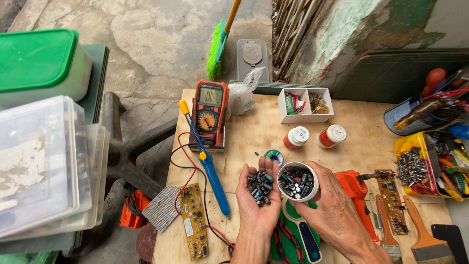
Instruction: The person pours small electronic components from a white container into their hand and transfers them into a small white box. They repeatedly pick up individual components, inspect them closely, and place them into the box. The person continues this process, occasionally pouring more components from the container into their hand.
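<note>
**White plastic tub of capacitors, and a palm full of them too**

White, round and open-topped, the little tub (298, 182) sits in the right hand (328, 210), fingers wrapped around its wall from the side and behind. It's packed nearly to the rim with small dark electrolytic capacitors, and it hangs just above the plywood bench (254, 137), touching the left hand. The left hand (259, 198) is palm-up and cupped, fingers loosely spread, carrying a heap of the same capacitors (259, 186) rather than pinching anything.

Handling-wise, my read: each cap is light, hard and smooth-sided, so they'll roll and skate off a flat palm easily. Keep the hand cupped. The thin wire legs bend if you squeeze the pile, so no fist. The tub looks like thin, stiff plastic, light even when full; a grip round the middle of the wall seems the safe spot, since holding it by the rim would tip it.

Around the hands: a blue soldering iron (210, 168) lies just left of them, an orange multimeter (210, 112) stands further back, a yellow circuit board (193, 220) lies near the bench edge, and two white bottles with red labels (315, 137) stand behind the tub. A green and blue tool (303, 234) is underneath the wrists.
</note>
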